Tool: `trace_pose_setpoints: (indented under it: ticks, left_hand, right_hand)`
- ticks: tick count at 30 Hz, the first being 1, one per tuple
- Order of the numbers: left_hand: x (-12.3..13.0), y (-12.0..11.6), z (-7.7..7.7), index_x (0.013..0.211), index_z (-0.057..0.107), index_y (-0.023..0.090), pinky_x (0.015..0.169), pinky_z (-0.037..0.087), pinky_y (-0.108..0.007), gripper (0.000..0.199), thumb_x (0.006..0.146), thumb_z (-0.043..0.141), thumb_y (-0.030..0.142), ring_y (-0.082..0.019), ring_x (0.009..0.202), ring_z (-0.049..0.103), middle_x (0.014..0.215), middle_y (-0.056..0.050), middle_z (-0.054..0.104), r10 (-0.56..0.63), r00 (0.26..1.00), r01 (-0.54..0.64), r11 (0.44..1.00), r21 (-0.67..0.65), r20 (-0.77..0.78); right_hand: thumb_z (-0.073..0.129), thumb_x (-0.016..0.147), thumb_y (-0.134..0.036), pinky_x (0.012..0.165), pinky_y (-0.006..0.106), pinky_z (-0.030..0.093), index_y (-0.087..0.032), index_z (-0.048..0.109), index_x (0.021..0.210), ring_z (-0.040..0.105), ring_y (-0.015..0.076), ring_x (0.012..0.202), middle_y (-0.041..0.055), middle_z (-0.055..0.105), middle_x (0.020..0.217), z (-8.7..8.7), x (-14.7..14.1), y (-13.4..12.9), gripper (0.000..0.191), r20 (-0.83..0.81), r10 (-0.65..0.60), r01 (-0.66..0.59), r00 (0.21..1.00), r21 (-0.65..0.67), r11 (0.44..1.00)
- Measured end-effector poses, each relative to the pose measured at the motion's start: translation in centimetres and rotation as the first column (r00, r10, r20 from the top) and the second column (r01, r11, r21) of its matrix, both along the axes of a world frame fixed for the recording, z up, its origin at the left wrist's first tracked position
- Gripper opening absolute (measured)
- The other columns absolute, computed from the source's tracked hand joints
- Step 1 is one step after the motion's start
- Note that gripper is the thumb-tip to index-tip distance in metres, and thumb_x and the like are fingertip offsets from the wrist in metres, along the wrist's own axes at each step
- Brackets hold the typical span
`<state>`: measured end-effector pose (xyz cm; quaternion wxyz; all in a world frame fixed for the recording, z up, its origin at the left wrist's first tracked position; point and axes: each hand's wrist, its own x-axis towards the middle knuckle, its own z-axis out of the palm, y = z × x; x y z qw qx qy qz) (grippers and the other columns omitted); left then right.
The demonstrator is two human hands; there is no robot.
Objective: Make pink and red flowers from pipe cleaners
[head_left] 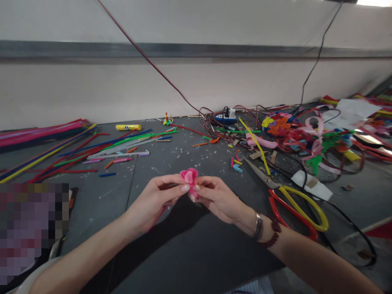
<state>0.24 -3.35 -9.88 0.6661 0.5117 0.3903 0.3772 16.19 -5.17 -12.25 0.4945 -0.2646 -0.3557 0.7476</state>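
Note:
A small pink pipe-cleaner flower [189,176] is held up over the dark table, between both hands. My left hand [163,192] pinches its left side with thumb and fingers. From the right, my right hand [214,195] closes thumb and fingers on its lower part. A pink stem runs down behind my left hand, partly hidden by the palm. The fingertips cover some of the flower's base.
Scissors with red and yellow handles [301,208] lie near my right forearm. Pipe cleaners [116,147] spread at left, beside a yellow glue stick [128,127]. At right are a pink glue gun [263,141], finished pipe-cleaner pieces [317,143], a power strip [226,118] and cables.

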Motion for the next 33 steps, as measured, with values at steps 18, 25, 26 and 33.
trace_pose_setpoints:
  ticks: [18,25,26,33]
  left_hand:
    - [-0.1,0.0,0.0,0.061,0.071,0.019,0.054,0.038,-0.022,0.009,0.069,0.067,0.02,-0.01,0.057,0.048,0.063,0.0,0.056,0.033,0.994,-0.013,0.981,0.192,-0.101]
    - [0.3,-0.7,0.1,0.061,0.07,0.018,0.059,0.041,-0.023,0.005,0.066,0.069,0.017,-0.011,0.063,0.052,0.068,0.0,0.056,0.217,0.967,-0.151,0.912,0.382,-0.137]
    - [0.3,-0.8,0.0,0.062,0.07,0.018,0.059,0.041,-0.023,0.005,0.066,0.069,0.017,-0.011,0.064,0.053,0.069,0.0,0.057,0.215,0.968,-0.152,0.915,0.374,-0.131]
    - [0.2,-0.9,0.1,0.061,0.069,0.019,0.062,0.042,-0.022,0.009,0.069,0.066,0.016,-0.012,0.067,0.053,0.07,0.0,0.056,0.195,0.971,-0.129,0.914,0.385,-0.139]
  right_hand:
    - [0.068,0.069,-0.026,0.054,0.019,0.045,-0.013,0.066,0.07,0.06,0.0085,0.056,0.0018,0.066,0.064,-0.4,0.1,0.2,0.014,0.11,0.036,-0.034,0.993,-0.025,0.999]
    - [0.072,0.063,-0.024,0.063,0.025,0.049,-0.019,0.069,0.072,0.061,0.0133,0.064,0.0002,0.068,0.07,0.1,-0.2,-0.5,0.011,0.382,-0.312,0.196,0.87,0.314,0.929]
    - [0.07,0.065,-0.025,0.063,0.025,0.049,-0.019,0.07,0.072,0.061,0.0135,0.064,0.0003,0.068,0.069,0.2,-0.2,-0.6,0.009,0.402,-0.334,0.199,0.853,0.34,0.919]
    - [0.059,0.077,-0.023,0.062,0.023,0.045,-0.019,0.07,0.077,0.056,0.0114,0.063,0.0005,0.063,0.066,0.4,-0.1,-0.4,0.012,0.406,-0.309,0.141,0.86,0.393,0.909]
